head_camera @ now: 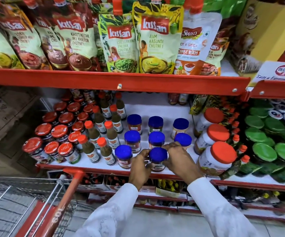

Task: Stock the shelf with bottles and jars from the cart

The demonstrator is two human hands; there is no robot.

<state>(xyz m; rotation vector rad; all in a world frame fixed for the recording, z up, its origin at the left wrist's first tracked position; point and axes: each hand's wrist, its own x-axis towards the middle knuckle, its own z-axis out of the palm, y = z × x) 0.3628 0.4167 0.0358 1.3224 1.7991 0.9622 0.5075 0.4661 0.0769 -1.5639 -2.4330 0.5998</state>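
Note:
A blue-lidded jar point(158, 155) stands at the front edge of the white middle shelf point(165, 108). Both hands grip it: my left hand point(141, 165) on its left side, my right hand point(177, 158) on its right side and over the jar behind. Several more blue-lidded jars point(133, 137) stand in rows behind and to the left. The wire cart point(18, 202) with a red handle point(66, 199) sits at the lower left; its contents are not visible.
Red-lidded jars point(59, 130) and orange-capped sauce bottles point(102, 146) fill the shelf's left. Large orange-lidded jars point(218, 151) and green-lidded jars point(264, 151) stand to the right. Chutney pouches point(153, 41) hang over the red shelf rail point(121, 81) above. Lower shelves hold more bottles.

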